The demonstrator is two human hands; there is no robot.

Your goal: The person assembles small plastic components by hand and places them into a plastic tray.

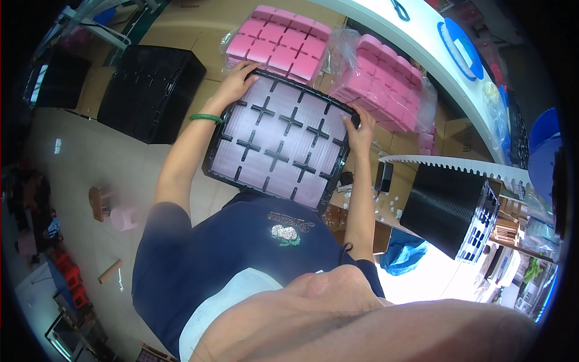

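Observation:
Both my hands hold a black plastic tray (208, 168) in front of my body. Pale lilac foam sheets (260, 168) fill it, with black cross-shaped dividers showing between them. My left hand (232, 87) grips the far left corner, its fingers over the rim; a green bangle (205, 117) circles that wrist. At the far right corner my right hand (362, 131) clasps the edge, thumb on top. Just beyond the tray stand two stacks of pink foam blocks, one on the left (280, 45) and one on the right (386, 78), partly wrapped in clear plastic.
Stacked black trays stand at left (151, 90) and right (443, 208). A white curved table edge (416, 45) runs along the far right, bearing scissors (399, 9) and a blue-rimmed round object (460, 49). A blue bag (403, 253) hangs right; a pink stool (123, 218) stands left.

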